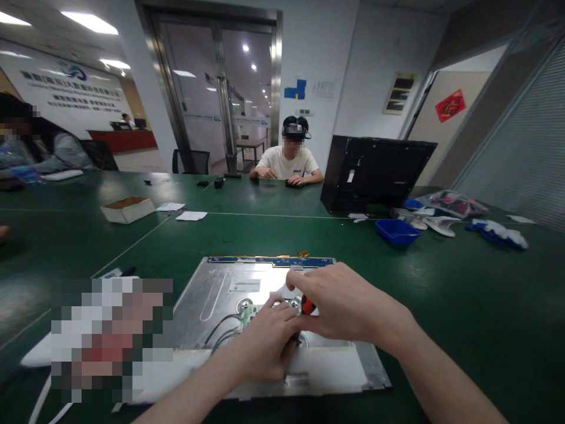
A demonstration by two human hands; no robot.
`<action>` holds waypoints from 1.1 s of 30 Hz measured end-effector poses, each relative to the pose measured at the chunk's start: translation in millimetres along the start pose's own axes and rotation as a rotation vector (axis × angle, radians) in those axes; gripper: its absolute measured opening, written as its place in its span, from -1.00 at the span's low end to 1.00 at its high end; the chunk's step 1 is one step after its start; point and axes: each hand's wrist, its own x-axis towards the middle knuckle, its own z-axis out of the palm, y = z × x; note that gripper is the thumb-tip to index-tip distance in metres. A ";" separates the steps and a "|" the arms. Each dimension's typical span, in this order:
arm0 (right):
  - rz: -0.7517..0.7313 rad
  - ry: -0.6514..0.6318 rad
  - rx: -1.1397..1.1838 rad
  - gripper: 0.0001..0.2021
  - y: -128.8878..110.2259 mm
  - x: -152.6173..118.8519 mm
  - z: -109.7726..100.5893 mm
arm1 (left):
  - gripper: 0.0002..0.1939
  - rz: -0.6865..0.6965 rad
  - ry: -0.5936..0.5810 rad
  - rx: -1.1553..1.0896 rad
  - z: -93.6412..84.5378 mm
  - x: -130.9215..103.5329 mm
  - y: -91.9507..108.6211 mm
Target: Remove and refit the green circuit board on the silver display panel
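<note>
A flat metal display panel point(212, 294) lies on the green table, with a blue circuit strip point(265, 259) along its far edge. Near its middle is a small green circuit board point(249, 313) with dark cables running left. My left hand point(271, 335) rests over this board, its fingers bent, and what they grip, if anything, is hidden. My right hand point(329, 297) is closed around a red and black screwdriver point(308, 304), just right of my left hand. The screwdriver's tip is hidden behind the hands.
A black monitor point(375, 171) stands at the back right, near a blue tray point(398, 231) and gloves point(498, 232). An open white box point(128, 209) sits back left. A blurred-out object point(106, 330) lies left of the panel. A person point(291, 156) sits across the table.
</note>
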 end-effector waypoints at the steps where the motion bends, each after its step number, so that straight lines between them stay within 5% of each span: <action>1: 0.039 0.004 -0.032 -0.72 -1.8 1.2 0.3 | -0.68 0.003 0.005 -0.007 -0.3 0.0 -0.1; 5: 0.077 0.016 -0.095 -0.73 -6.8 3.3 1.1 | -0.76 0.007 -0.018 -0.020 -0.8 0.4 -0.9; 13: -0.087 -0.008 0.029 -0.82 -2.8 -3.0 -3.9 | -0.82 -0.001 0.005 0.001 1.7 -0.2 -1.1; 19: 0.066 0.011 -0.065 -0.81 -5.7 -1.9 -1.6 | -0.75 0.025 0.004 -0.001 -0.4 0.1 -0.8; 26: -0.025 0.015 -0.012 -0.86 -1.8 -6.3 -3.5 | -0.75 0.007 -0.017 0.011 1.1 -0.2 -1.8; 33: 0.055 -0.006 -0.083 -0.83 -5.0 -0.7 -0.8 | -0.77 0.017 -0.010 0.009 2.3 -0.2 -2.4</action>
